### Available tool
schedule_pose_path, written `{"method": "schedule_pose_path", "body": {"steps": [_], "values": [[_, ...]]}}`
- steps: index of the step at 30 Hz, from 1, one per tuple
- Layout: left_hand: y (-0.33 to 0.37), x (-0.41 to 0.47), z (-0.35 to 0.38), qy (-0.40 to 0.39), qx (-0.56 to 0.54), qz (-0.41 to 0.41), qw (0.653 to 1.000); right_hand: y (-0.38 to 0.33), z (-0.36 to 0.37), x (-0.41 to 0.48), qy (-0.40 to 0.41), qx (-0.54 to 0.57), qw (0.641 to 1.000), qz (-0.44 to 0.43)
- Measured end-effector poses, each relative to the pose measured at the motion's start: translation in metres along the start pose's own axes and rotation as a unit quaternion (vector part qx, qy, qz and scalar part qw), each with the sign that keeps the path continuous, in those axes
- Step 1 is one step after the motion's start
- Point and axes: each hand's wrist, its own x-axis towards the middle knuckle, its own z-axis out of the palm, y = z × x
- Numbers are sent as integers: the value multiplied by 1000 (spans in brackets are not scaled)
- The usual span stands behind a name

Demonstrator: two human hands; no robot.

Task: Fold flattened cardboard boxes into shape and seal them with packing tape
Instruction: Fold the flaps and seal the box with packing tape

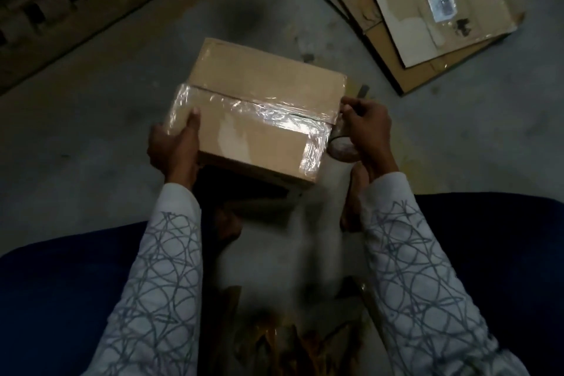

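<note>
The box (259,113) sits folded before the person's knees, top seam taped; the left hand (174,146) grips its end, the right hand (364,128) clutches the tape roll (341,148), and flat cardboard (427,18) still waits beyond.

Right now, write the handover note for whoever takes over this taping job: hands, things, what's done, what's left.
Left hand: grip on the cardboard box at its near-left corner, thumb on top.
Right hand: grip on the tape roll, against the box's right end.
Done: box folded; tape strip laid along the top seam and down the right end.
Left: the strip seems joined to the roll, so cut it and press it flat. Flattened boxes lie on the floor, far right, to be folded.
</note>
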Motion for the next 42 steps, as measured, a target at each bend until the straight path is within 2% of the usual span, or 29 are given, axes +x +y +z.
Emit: {"method": "schedule_pose_path", "body": {"steps": [3,5,7,9,11,14,15,16,19,20,21,23,25,27,29,31,33,35,37,39,42], "values": [[9,8,0,-19,6,33,999,10,1,-30,-33,-28,997,63],[8,12,7,-54,27,14,998,20,7,-57,-32,-22,995,89],[7,10,8,-118,-62,-36,990,26,13,-80,-51,14,994,93],[5,3,11,-191,-140,-34,971,23,20,-98,-93,35,991,92],[4,-1,19,-234,-167,-6,958,27,35,-108,-69,91,987,111],[-10,6,40,-273,-141,-3,951,28,55,-111,-52,155,975,148],[-7,-4,38,-266,-119,-3,956,29,60,-112,-65,167,972,153],[-9,-17,35,-223,-105,-21,969,25,65,-113,-72,174,970,157],[-20,-79,24,-40,-84,-89,992,20,73,-114,-78,179,969,152],[-28,-105,22,-35,-88,-114,989,23,74,-113,-81,178,969,151],[-36,-129,23,-79,-124,-150,978,26,74,-112,-83,179,968,155],[-54,-150,39,-221,-204,-200,933,27,71,-109,-93,193,962,170],[-61,-143,56,-357,-208,-180,892,27,67,-105,-114,211,954,180],[-65,-130,70,-409,-197,-175,874,27,61,-104,-146,204,950,184],[-65,-123,77,-439,-201,-156,862,25,52,-108,-157,158,965,141],[-63,-123,79,-453,-213,-144,854,19,38,-113,-172,21,983,59],[-66,-126,79,-467,-230,-153,840,16,21,-114,-161,-118,980,5],[-72,-128,80,-469,-232,-164,837,22,10,-108,-133,-133,981,-38],[-80,-125,82,-458,-232,-170,841,29,7,-102,-103,-94,988,-72],[-89,-122,87,-453,-225,-162,847,40,2,-92,-120,-90,985,-81],[-100,-122,92,-440,-212,-157,858,27,3,-84,-121,-159,974,-109]]}}
